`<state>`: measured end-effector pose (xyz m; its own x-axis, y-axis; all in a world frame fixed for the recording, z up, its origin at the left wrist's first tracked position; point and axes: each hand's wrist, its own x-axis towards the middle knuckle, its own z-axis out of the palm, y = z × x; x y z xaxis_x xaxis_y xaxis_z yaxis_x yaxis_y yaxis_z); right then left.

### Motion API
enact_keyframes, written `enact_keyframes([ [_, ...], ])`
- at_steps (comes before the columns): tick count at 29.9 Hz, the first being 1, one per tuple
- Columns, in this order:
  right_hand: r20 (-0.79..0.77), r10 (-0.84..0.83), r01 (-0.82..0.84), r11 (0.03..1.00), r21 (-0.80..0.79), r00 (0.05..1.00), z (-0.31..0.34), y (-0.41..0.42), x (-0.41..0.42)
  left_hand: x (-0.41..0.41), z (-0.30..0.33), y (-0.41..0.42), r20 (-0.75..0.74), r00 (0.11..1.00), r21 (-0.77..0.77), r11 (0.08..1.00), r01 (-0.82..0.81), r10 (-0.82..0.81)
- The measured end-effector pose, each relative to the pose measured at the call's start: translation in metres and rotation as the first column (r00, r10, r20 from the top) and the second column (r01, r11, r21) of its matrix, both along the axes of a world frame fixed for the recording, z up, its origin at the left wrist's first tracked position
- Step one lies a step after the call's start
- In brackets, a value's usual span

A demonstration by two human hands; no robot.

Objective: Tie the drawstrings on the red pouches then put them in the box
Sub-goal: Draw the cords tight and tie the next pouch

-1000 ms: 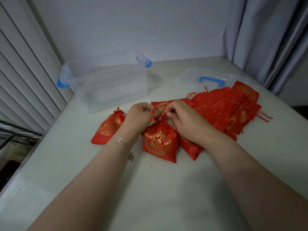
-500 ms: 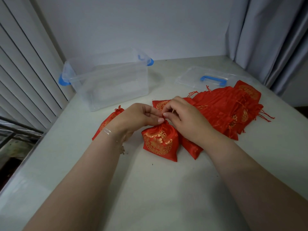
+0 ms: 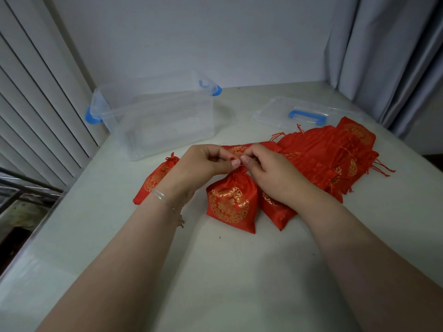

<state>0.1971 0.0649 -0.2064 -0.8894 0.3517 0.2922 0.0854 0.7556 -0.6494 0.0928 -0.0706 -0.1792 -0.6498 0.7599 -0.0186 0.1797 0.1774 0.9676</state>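
Note:
A filled red pouch with gold print lies on the white table in front of me, its neck gathered. My left hand and my right hand meet just above that neck, fingertips pinching its thin red drawstring. A second pouch lies partly under my right hand. Another pouch, neck cinched, lies to the left behind my left wrist. A pile of flat red pouches spreads to the right. The clear plastic box with blue latches stands open at the back left.
The box's clear lid with a blue handle lies flat at the back right, behind the pile. Window blinds run along the left table edge, a grey curtain hangs at the right, and a wall stands behind.
My hands have closed in together over the pouch's neck and now pinch the drawstring between the fingertips. The pouch itself has stayed where it lay.

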Motion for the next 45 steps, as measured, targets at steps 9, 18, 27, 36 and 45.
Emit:
enact_keyframes([
  [9,-0.075,0.09,-0.08,0.989,0.124,0.993,0.015,-0.009,0.008,-0.004,0.005,-0.002,0.012,0.997,-0.032,0.997,-0.075,0.075],
  [18,-0.116,0.051,-0.078,0.966,-0.245,0.992,0.015,-0.002,0.007,0.0,0.004,-0.004,-0.068,0.995,0.029,0.997,0.072,-0.07],
  [27,-0.116,0.042,-0.087,0.903,-0.422,0.992,0.014,-0.001,0.006,0.006,-0.002,0.002,-0.293,0.956,0.062,0.998,0.003,0.015],
  [36,-0.16,-0.03,-0.005,0.977,-0.214,0.987,0.013,-0.009,0.005,0.006,-0.01,0.005,-0.667,0.745,-0.091,0.991,-0.095,0.01],
  [45,-0.005,0.042,-0.034,0.741,-0.671,0.999,0.018,0.001,0.009,0.004,-0.018,0.006,-0.856,0.512,0.107,0.994,0.037,0.073],
])
